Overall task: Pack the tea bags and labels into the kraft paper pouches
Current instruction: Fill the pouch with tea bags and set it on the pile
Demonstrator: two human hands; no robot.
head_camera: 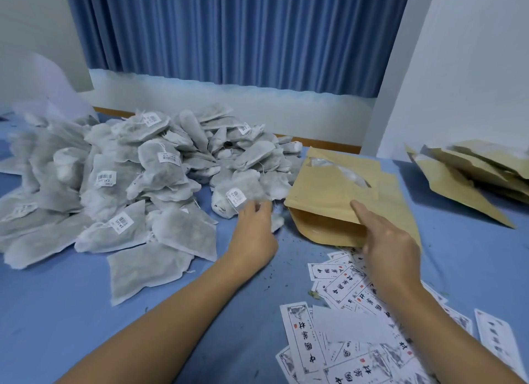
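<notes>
Nearest, at 5 o'clock: loose printed labels [357,312] scattered and overlapping on the blue table cover [71,312]. Both forearms reach in from 6 o'clock. Left hand [254,232], mid-table, has its fingers curled onto the near edge of one tea bag [237,197] at the heap's right fringe; the fingertips are blurred. Right hand [386,240] at 3 o'clock pinches the upper lip of a kraft pouch [337,183], thumb on top, fingers underneath, mouth held agape toward the left hand. The pouch lies flat, its clear window up. Tea bag heap [128,177] fills 9 to 11 o'clock, with small barcode tags showing. Spare pouches [472,169] are stacked at 2 o'clock, well apart. Blue curtain [229,31] hangs at 12.
</notes>
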